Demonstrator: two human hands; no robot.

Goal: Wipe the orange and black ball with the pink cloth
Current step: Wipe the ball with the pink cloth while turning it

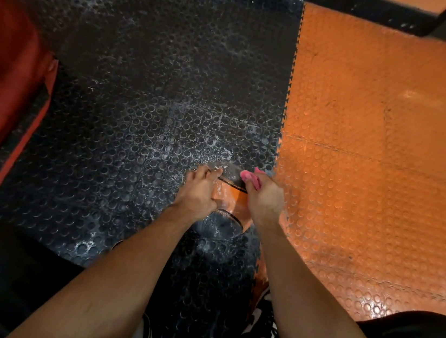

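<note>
The orange and black ball [229, 201] sits on the floor between my two hands, dusty white on its black parts. My left hand [199, 191] rests on the ball's left side with its fingers spread over the top. My right hand [262, 198] grips the pink cloth [250, 177] and presses it against the ball's upper right. Only a bunched bit of the cloth shows past my fingers. Much of the ball is hidden under both hands.
The floor is studded rubber matting, black [146, 96] on the left and orange [383, 150] on the right, with white dust marks. A red padded block [2, 88] stands at the left. My shoes [254, 331] and knees are at the bottom.
</note>
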